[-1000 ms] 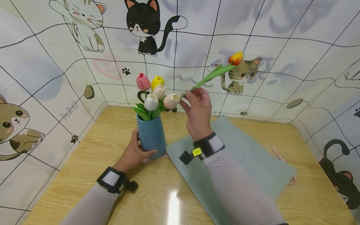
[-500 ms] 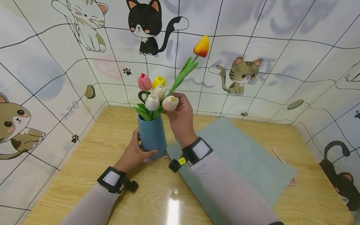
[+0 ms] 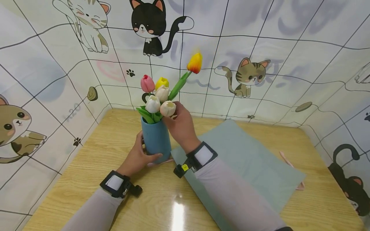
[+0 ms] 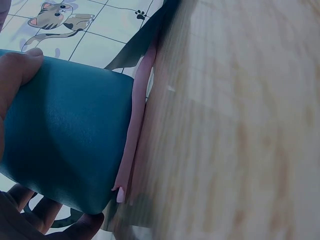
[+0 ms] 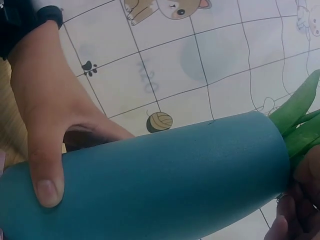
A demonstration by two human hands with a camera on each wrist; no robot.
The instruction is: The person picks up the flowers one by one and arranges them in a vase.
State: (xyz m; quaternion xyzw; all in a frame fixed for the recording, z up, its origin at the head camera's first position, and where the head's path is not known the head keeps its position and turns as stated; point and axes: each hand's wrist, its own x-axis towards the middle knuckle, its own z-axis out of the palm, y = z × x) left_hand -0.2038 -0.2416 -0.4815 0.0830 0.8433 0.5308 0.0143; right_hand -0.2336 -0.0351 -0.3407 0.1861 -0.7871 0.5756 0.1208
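Note:
My left hand (image 3: pixel 136 159) grips the lower part of a blue vase (image 3: pixel 156 138), thumb across its front, as the right wrist view also shows. Pink, yellow, white and pale peach tulips stand in the vase, the peach tulip (image 3: pixel 167 108) leaning right. At the vase's rim, my right hand (image 3: pixel 182 127) pinches the stem of a yellow-orange tulip (image 3: pixel 195 63), whose bloom tilts up to the right above the others. The fingertips and lower stem are partly hidden by the peach bloom; I cannot tell how deep the stem sits. Green leaves (image 5: pixel 300 122) show at the rim.
A grey-green sheet (image 3: pixel 242 160) lies on the wooden table (image 3: pixel 115 128) to the right, under my right forearm. A pink ribbon (image 4: pixel 136 120) runs by the vase's base, and more pink ribbon (image 3: pixel 300 185) shows at the sheet's right edge. A cat-print cloth (image 3: pixel 202 19) stands behind.
My right hand has moved left to the vase with the yellow-orange tulip, which has swung more upright and then lowered. My left hand keeps its grip on the vase.

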